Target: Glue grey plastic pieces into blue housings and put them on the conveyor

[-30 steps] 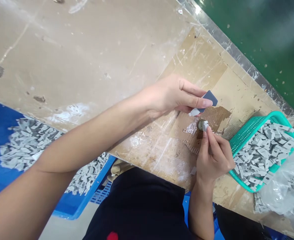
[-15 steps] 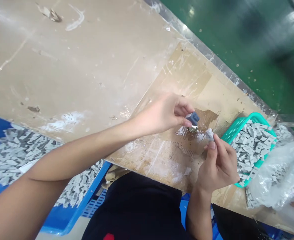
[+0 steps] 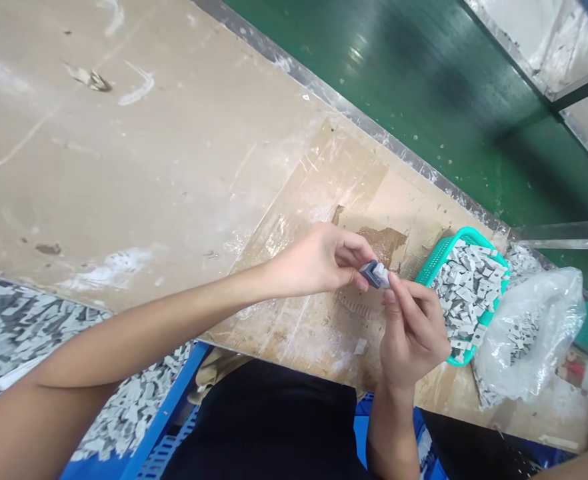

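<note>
Over the worktable, my left hand pinches a dark blue-grey block between thumb and fingers. From the right, my right hand grips a small light-grey piece with thumb and index finger. The two pieces meet, the light one against the open side of the dark one. How far it sits inside cannot be made out. Beneath and beyond the hands lies a brown patch on the tabletop.
A turquoise basket of grey parts stands right of my hands, beside a clear plastic bag with similar parts. A blue bin of grey pieces is at lower left. Part of another person's arm shows at lower right.
My hands have come together, bringing the light piece against the dark block. The round shiny thing below the block no longer shows. The view has shifted, revealing more on the right.
</note>
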A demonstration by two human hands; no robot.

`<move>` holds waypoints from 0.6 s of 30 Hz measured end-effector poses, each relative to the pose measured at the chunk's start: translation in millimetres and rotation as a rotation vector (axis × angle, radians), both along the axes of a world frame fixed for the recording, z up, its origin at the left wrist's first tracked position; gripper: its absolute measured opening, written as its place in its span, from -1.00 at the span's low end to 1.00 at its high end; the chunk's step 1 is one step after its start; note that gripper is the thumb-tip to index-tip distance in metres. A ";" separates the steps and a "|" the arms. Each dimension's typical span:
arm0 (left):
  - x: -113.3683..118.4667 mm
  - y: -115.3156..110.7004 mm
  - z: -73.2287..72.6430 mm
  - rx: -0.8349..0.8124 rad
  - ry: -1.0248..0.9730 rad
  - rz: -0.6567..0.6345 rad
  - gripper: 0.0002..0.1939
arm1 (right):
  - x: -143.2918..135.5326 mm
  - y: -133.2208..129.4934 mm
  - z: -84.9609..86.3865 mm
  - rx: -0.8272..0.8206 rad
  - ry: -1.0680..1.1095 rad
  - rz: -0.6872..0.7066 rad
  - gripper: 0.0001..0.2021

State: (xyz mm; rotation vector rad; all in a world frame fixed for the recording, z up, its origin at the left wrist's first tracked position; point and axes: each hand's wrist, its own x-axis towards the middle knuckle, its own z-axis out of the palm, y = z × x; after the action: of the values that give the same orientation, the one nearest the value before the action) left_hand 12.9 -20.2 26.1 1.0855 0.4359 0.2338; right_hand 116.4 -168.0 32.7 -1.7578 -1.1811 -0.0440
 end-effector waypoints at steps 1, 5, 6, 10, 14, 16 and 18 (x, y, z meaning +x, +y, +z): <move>-0.3 -0.9 0.7 0.029 -0.011 0.013 -0.82 | 0.0 -0.1 1.0 0.001 -0.011 0.006 -0.64; -1.3 -4.3 4.8 0.090 -0.027 0.075 -0.75 | -1.7 0.9 6.7 -0.024 0.009 0.016 -0.56; -1.4 -5.3 6.0 0.099 -0.019 0.089 -0.76 | -2.3 1.4 8.5 -0.038 0.020 0.015 -0.55; -0.9 -10.2 8.4 0.153 0.009 0.159 -0.81 | -4.6 3.4 14.6 -0.107 0.017 -0.008 -0.58; -0.6 -14.0 7.0 0.178 0.032 0.200 -0.84 | -6.9 3.9 14.2 -0.096 0.010 -0.019 -0.51; -0.8 -14.2 6.3 0.170 0.041 0.199 -0.84 | -8.6 3.8 11.9 -0.069 0.020 0.001 -0.46; -1.1 -13.6 5.8 0.162 0.044 0.194 -0.83 | -10.5 3.9 9.6 -0.053 0.040 0.012 -0.45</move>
State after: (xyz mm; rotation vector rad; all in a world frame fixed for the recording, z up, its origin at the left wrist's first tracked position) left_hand 11.7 -33.8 31.9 1.2095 0.5704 0.4234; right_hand 105.9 -164.2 42.3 -1.7894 -1.1736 0.0300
